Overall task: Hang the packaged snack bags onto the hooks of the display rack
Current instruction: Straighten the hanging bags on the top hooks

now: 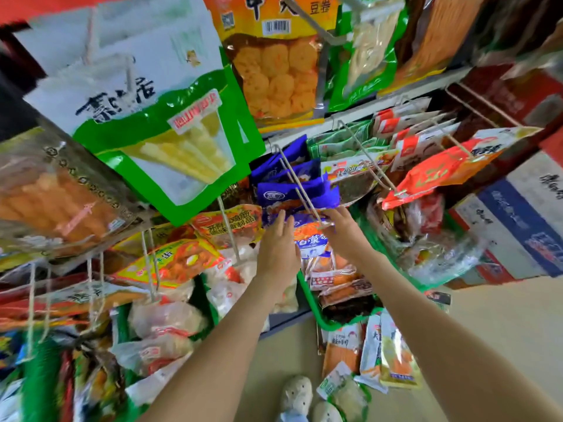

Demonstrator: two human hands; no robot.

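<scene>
A blue snack bag (309, 239) with an orange picture hangs at the tip of a long wire hook (300, 185) on the display rack. Several more blue bags (292, 190) sit further back on the same hook. My right hand (342, 231) pinches the bag's top right corner beside the hook tip. My left hand (278, 245) lies against the bag's left edge with straight fingers pointing up. Both forearms reach up from the bottom of the view.
Neighbouring hooks carry a large green and white bag (164, 141), an orange bag (274, 68) and red bags (438, 172). Green baskets (310, 303) of snacks stand below. Loose bags (380, 357) lie on the floor by my slippers (297, 391). Cardboard boxes (518, 226) are stacked at right.
</scene>
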